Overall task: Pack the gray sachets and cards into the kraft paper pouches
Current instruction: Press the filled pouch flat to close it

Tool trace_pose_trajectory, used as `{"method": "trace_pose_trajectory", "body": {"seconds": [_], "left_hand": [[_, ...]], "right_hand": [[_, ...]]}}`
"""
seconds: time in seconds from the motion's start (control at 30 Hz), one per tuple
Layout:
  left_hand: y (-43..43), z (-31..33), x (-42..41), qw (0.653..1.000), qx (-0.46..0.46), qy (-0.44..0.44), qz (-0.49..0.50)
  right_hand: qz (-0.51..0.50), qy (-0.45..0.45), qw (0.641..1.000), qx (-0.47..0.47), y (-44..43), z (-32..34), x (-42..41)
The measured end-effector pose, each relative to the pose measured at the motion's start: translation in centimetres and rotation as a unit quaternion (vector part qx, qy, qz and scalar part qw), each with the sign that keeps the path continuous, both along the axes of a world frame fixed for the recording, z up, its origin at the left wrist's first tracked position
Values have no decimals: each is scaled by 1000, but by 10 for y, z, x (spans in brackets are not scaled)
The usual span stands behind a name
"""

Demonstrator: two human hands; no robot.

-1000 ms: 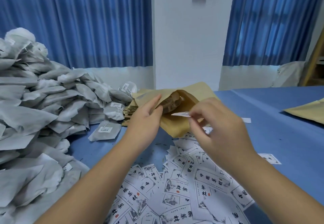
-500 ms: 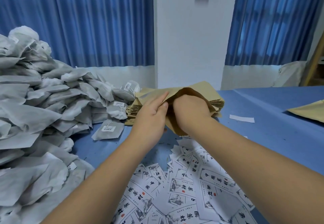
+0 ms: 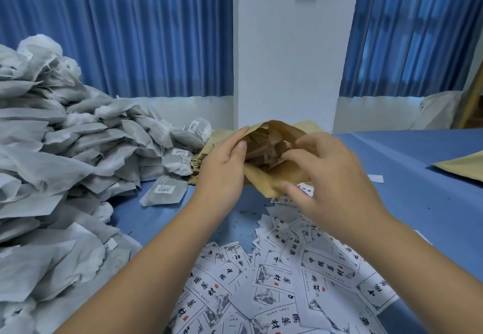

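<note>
Here, the kraft pouch (image 3: 271,179) is pinched open by the left hand (image 3: 222,169); the hold of the right hand (image 3: 337,176) cannot be told. Were it tilted, the contents (image 3: 261,148) could be spilled.

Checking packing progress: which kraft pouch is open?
The pouch gripped by the left hand, mouth gaping; the stacked pouches behind and the far-right pouch lie flat.

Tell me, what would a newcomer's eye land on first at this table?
Probably the huge heap of gray fabric sachets towering along the left side, and the fan of white printed paper cards spread over the blue table nearest the camera. Between them, at the centre, the left hand holds a tan kraft paper pouch open while the right hand is at its mouth.
</note>
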State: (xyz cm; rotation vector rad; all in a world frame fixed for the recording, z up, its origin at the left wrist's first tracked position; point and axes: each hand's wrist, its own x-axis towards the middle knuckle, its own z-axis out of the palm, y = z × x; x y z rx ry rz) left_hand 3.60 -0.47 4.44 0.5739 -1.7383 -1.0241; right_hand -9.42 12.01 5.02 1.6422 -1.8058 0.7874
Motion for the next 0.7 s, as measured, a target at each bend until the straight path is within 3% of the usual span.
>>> {"method": "trace_pose_trajectory", "body": {"seconds": [0.07, 0.23, 0.43, 0.7], "left_hand": [[6, -1, -1, 1000, -25, -12, -8], [21, -2, -6, 997, -73, -25, -7], [35, 5, -1, 997, -76, -21, -24], [59, 12, 40, 994, -102, -17, -18]], "right_hand": [[-15, -9, 1000, 23, 8, -11, -7], [-14, -1, 999, -32, 17, -18, -19], [-13, -45, 998, 46, 29, -24, -38], [114, 37, 988, -102, 38, -21, -27]]}}
